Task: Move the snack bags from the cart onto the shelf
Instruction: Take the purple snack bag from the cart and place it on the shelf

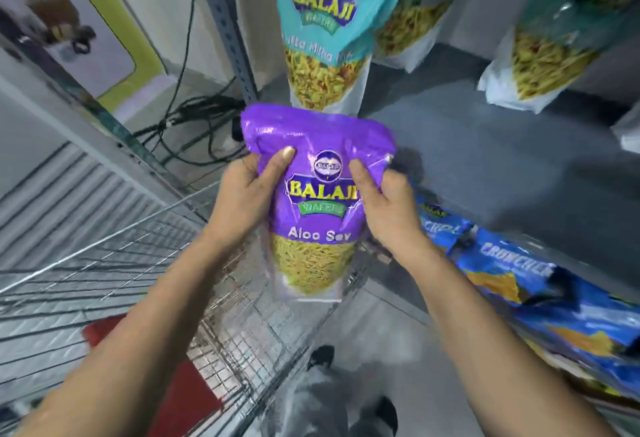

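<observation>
A purple "Aloo Sev" snack bag (pixel 317 194) is held upright in the middle of the view, above the wire cart (pixel 145 263). My left hand (pixel 247 199) grips its left edge, thumb on the front. My right hand (pixel 382 204) grips its right edge. The grey shelf (pixel 485 166) lies just beyond and to the right of the bag. Three teal snack bags stand on it: one (pixel 322 27) directly behind the purple bag, another (pixel 408 17) beside it, a third (pixel 547 52) farther right.
Blue "Crunchex" bags (pixel 526 284) lie on a lower shelf level at the right. A slotted metal upright (pixel 225 24) stands at the shelf's left end, with black cables (pixel 194 117) behind it. A red item (pixel 173 391) lies in the cart's bottom. My feet show below on the floor.
</observation>
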Demonstrator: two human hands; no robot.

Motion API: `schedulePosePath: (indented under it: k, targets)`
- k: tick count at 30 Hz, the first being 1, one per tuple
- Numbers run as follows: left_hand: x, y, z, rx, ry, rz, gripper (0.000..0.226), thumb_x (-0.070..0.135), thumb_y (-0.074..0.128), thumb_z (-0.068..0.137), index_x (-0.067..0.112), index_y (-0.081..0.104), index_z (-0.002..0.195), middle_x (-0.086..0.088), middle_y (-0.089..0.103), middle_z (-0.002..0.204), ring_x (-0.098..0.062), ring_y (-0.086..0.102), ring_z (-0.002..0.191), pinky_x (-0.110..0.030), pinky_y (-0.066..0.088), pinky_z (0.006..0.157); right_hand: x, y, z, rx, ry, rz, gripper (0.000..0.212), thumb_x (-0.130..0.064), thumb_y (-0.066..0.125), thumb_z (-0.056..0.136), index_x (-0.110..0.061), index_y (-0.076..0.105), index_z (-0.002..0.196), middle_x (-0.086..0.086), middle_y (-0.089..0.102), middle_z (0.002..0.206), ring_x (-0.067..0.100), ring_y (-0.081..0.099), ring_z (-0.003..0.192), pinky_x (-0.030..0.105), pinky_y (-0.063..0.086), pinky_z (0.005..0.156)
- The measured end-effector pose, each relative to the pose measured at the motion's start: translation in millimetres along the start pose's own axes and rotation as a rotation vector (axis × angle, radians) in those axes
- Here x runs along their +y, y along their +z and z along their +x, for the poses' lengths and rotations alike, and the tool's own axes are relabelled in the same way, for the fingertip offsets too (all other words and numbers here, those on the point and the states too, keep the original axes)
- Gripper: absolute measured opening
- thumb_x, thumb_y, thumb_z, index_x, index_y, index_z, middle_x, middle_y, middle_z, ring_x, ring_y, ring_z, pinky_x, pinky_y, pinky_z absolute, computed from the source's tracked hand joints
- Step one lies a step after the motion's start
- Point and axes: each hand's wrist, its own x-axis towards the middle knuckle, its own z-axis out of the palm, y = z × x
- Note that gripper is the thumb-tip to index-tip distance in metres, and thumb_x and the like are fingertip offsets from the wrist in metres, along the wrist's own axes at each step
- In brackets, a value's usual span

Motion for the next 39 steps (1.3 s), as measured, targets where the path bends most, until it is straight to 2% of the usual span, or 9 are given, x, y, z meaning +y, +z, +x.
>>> schedulePosePath:
  k: [3,10,14,19,23,27,32,36,39]
  targets:
    - [67.9,29.1,-6.8,-0.051,0.106,-0.001,0.055,0.060,0.059,0.081,0.007,0.069,0.071,-0.010,0.076,0.068,-0.010,0.060,0.054,-0.028,0.048,0.055,-42.3,-62.6,-12.6,0.088,-0.041,0.037,0.051,-0.044,0.052,0.091,-0.001,0.051,0.064,0.001,0.047,0.059,0.005,0.037,0.059,0.034,0.034,0.051]
    - [177.1,179.7,-18.6,-0.255,0.372,-0.118,0.057,0.060,0.058,0.078,0.004,0.061,0.067,0.005,0.061,0.059,-0.006,0.046,0.057,-0.027,0.038,0.053,-71.2,-242.8,-33.5,0.411,-0.163,-0.005,0.046,-0.032,0.054,0.094,0.007,0.054,0.069,0.022,0.049,0.057,0.003,0.040,0.062,0.024,0.036,0.054]
    - [217.1,282.8,-27.7,-0.322,0.474,-0.100,0.053,0.043,0.061,0.089,-0.004,0.056,0.064,-0.006,0.054,0.062,-0.008,0.038,0.057,-0.033,0.034,0.053,-64.3,-337.9,-36.5,0.556,-0.171,-0.096,0.047,-0.020,0.052,0.099,-0.024,0.037,0.055,-0.016,0.042,0.040,-0.006,0.033,0.041,0.010,0.028,0.045]
    - [235.2,382.7,-28.8,-0.316,0.508,-0.018,0.050,0.039,0.066,0.087,0.012,0.044,0.051,-0.015,0.040,0.052,-0.020,0.034,0.053,-0.035,0.029,0.054,-26.1,-422.2,-25.3,0.651,-0.085,-0.221,0.051,-0.028,0.049,0.100,0.001,0.045,0.058,-0.001,0.044,0.055,0.002,0.036,0.055,0.034,0.033,0.051]
    - [223.6,435.2,-19.8,-0.347,0.475,-0.003,0.048,0.042,0.065,0.086,0.003,0.053,0.060,-0.021,0.059,0.060,-0.037,0.058,0.060,-0.038,0.039,0.059,10.3,-459.4,-11.7,0.688,-0.016,-0.317,0.054,-0.029,0.052,0.098,-0.018,0.030,0.050,-0.009,0.035,0.036,0.002,0.030,0.036,0.018,0.023,0.040]
    - [198.6,453.4,-8.2,-0.467,0.310,-0.078,0.032,0.033,0.069,0.087,0.002,0.062,0.089,-0.020,0.074,0.090,-0.034,0.071,0.085,-0.044,0.056,0.079,41.5,-455.0,-10.4,0.686,0.077,-0.274,0.024,-0.030,0.059,0.095,-0.010,0.063,0.081,-0.005,0.059,0.063,-0.011,0.051,0.056,0.022,0.039,0.060]
    - [158.5,399.0,-17.8,-0.356,0.324,-0.237,0.039,0.019,0.073,0.085,0.009,0.055,0.118,0.000,0.065,0.114,-0.017,0.064,0.106,-0.027,0.050,0.098,49.7,-400.9,-38.6,1.008,-0.081,-0.223,0.047,-0.023,0.068,0.088,0.002,0.050,0.124,0.019,0.062,0.120,0.031,0.059,0.112,0.041,0.045,0.101]
    - [78.2,296.2,-30.8,-0.220,0.194,-0.247,0.019,0.007,0.066,0.089,0.011,0.061,0.106,-0.005,0.070,0.096,-0.007,0.066,0.084,-0.015,0.050,0.084,53.1,-305.6,-63.7,1.027,-0.214,-0.334,0.008,-0.019,0.063,0.089,-0.024,0.057,0.089,0.000,0.059,0.083,0.021,0.055,0.080,0.027,0.043,0.080]
    - [2.7,205.8,-44.1,0.024,-0.029,-0.205,0.012,-0.003,0.061,0.090,-0.003,0.061,0.102,-0.014,0.067,0.090,-0.015,0.060,0.076,-0.008,0.048,0.071,57.6,-196.8,-54.1,0.612,-0.148,-0.229,0.021,-0.013,0.065,0.086,-0.033,0.057,0.082,-0.009,0.060,0.070,0.010,0.059,0.067,0.016,0.045,0.069]
